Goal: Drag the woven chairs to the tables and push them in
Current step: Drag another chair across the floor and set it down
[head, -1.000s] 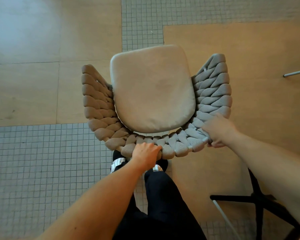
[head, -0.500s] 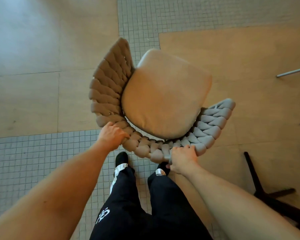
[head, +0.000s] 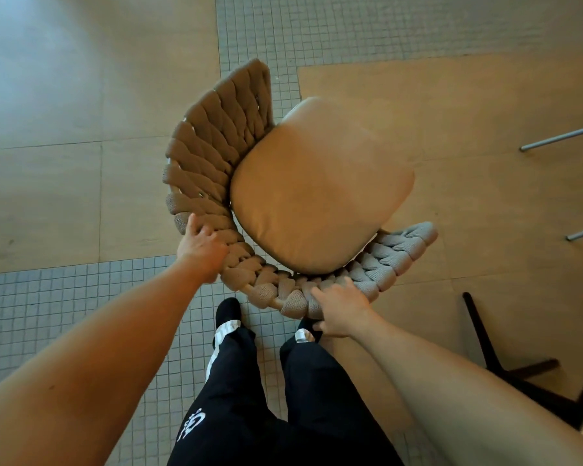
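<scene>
Hands (head: 202, 245) (head: 340, 309) apparently grip woven chair (head: 212, 156) rim, fingers curled; open floor (head: 64, 95) left.

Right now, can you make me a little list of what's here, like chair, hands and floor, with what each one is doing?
chair: woven chair with a tan seat cushion, turned at an angle
left hand: left hand grips the woven rim on the left
right hand: right hand holds the rim at the back
floor: wood panels and small grey tiles
nearby: dark legs and metal legs at right
</scene>
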